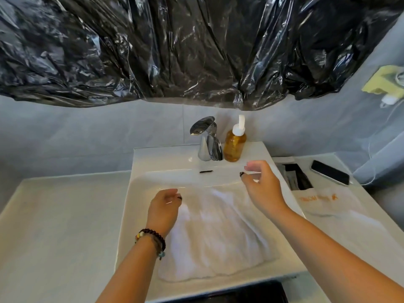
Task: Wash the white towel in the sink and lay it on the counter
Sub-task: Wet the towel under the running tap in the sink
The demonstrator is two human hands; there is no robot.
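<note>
The white towel (215, 237) lies spread out in the white sink (140, 189), covering most of the basin. My left hand (164, 208) hovers over the towel's far left corner with loosely curled fingers and holds nothing. My right hand (261, 184) hangs above the towel's far right part, near the sink's back rim, its fingers relaxed and empty. The chrome faucet (207, 141) stands at the back of the sink; no water runs from it. The pale counter (56, 226) stretches to the left of the sink.
An amber soap pump bottle (235, 143) stands right of the faucet. On the right counter lie a black phone (330, 172), dark packets (295, 176) and a white bag with orange print (325, 202). Black plastic sheeting (175, 47) hangs overhead.
</note>
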